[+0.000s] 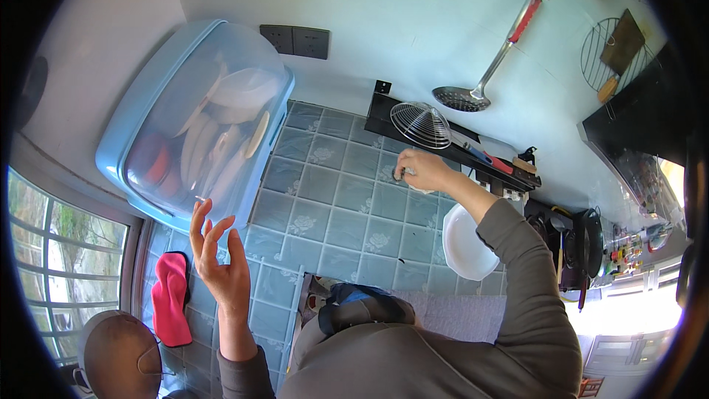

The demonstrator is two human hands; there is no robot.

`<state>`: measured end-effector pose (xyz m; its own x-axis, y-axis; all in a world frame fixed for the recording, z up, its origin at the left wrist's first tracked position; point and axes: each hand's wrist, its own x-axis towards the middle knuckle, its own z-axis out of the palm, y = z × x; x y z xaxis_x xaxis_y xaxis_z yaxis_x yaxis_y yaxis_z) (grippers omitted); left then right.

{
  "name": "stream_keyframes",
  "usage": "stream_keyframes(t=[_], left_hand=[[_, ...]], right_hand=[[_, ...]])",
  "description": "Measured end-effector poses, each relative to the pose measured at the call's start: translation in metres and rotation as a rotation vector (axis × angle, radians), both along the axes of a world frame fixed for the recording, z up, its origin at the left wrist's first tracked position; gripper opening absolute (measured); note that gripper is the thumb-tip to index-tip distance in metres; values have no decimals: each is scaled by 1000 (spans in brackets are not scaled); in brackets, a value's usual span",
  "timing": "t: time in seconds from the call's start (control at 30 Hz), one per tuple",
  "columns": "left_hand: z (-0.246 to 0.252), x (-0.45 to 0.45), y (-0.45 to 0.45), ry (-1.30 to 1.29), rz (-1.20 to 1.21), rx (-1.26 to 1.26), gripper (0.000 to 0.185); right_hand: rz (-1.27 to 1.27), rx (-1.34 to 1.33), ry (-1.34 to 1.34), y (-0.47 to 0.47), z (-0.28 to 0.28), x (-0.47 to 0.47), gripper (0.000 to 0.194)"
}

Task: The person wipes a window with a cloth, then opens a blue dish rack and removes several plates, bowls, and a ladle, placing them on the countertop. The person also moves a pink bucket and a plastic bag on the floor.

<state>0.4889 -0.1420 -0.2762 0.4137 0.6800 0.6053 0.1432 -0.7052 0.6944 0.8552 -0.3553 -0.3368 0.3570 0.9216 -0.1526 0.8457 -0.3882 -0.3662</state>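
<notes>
My right hand (425,169) reaches over the blue tiled counter (343,208), its fingers closed around a small crumpled cloth (422,190). Only a whitish edge of that cloth and a dark patch by the fingertips show. Below the forearm, a white bowl (468,244) rests on the tiles, partly covered by my sleeve. My left hand (222,269) is raised with fingers apart and holds nothing. It is in front of a light-blue dish box (166,47) with a clear cover, through which plates and bowls show.
Behind my right hand, a black wall rack (382,116) carries a wire strainer (421,124) and knives. A slotted skimmer (462,98) hangs above. At left lie a pink cloth item (171,299) and a metal pot lid (119,352) near the barred window (66,255).
</notes>
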Motion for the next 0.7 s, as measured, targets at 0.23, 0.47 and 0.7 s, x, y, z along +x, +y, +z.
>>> stream_keyframes(t=[0.23, 0.47, 0.7], left_hand=[[-1, -21, 11, 101, 110, 58, 33], [-12, -29, 43, 385, 288, 111, 74], [-16, -22, 52, 641, 373, 223, 97]], right_hand=[[7, -317, -153, 0, 4, -8, 45], [162, 151, 431, 114, 32, -38, 48], [-478, 326, 1515, 248, -18, -59, 27]])
